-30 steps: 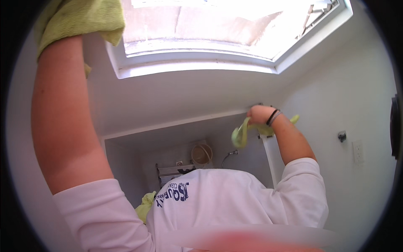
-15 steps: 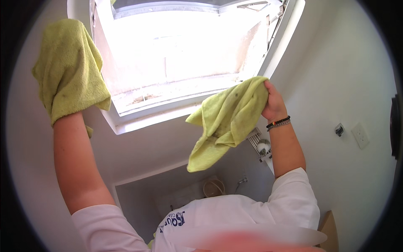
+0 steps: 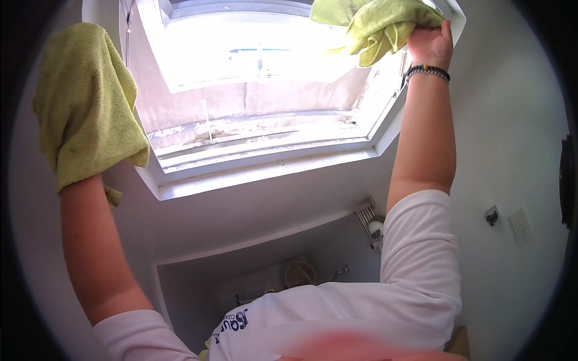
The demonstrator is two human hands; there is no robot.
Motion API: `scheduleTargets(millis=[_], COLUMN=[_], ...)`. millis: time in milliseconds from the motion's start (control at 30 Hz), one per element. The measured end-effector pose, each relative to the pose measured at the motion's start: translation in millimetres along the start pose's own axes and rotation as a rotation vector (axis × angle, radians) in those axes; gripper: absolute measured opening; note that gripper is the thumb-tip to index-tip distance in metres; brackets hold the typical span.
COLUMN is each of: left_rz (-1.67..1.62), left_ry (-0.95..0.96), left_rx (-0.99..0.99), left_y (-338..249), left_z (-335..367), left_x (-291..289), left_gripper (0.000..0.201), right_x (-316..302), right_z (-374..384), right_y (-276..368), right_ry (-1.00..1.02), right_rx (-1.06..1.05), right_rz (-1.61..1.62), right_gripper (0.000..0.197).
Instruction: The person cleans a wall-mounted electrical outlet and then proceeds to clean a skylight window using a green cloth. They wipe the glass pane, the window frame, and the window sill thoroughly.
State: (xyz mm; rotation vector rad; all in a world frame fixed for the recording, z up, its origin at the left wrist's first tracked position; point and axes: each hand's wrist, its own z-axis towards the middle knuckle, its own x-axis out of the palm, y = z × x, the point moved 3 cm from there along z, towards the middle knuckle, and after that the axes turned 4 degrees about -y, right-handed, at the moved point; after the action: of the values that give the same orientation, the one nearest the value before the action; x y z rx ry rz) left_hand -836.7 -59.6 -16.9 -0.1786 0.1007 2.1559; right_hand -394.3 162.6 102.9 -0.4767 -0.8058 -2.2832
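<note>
A yellow-green cleaning cloth [image 3: 90, 108] hangs over my left hand, hiding it down to the wrist. My left arm [image 3: 99, 246] is raised beside the window's left edge, and the fingers under the cloth cannot be seen. At the window's upper right, my right hand [image 3: 430, 47] grips a second yellow-green cleaning cloth [image 3: 385, 27], bunched up with its loose part spreading left across the bright opening. A dark beaded bracelet circles my right wrist. The window's white frame [image 3: 271, 161] runs below and between my arms.
The tilted-out window sash [image 3: 241, 15] shows at the top. Below are a wire rack [image 3: 364, 218] on the wall, a round basin-like thing [image 3: 300, 274] and a small tap [image 3: 343, 269]. On the right wall sit a metal hook-like fixture [image 3: 492, 215] and a white outlet plate [image 3: 520, 227].
My right hand has moved up and to the right with its cloth, from the lower window corner to the upper right. My left arm has shifted slightly left in view.
</note>
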Motion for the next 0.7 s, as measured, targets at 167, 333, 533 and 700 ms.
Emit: scheduleTargets(millis=[167,333,533,700], left_rz=[-0.204,0.028,0.183,-0.240], left_ry=[0.003,0.227,0.295,0.150], left_rx=[-0.140,-0.166,-0.151,-0.254], left_y=[12.9,5.7,-9.1,-12.0], left_z=[-4.0,1.4,7.9,1.3], left_x=[10.3,3.0,-24.8,-11.7], left_gripper=[0.075,0.078,0.075,0.076], right_x=[-24.9,-21.2,-35.5,-14.8], right_z=[64.9,79.5,98.0,82.6], right_y=[6.3,0.4,-9.6,-11.6], right_ry=[-0.114,-0.431,-0.382,-0.322], right_rx=[-0.060,-0.069,0.045,0.162], right_rz=[0.223,0.252,0.213,0.217], right_gripper=[0.056,0.041,0.038,0.034])
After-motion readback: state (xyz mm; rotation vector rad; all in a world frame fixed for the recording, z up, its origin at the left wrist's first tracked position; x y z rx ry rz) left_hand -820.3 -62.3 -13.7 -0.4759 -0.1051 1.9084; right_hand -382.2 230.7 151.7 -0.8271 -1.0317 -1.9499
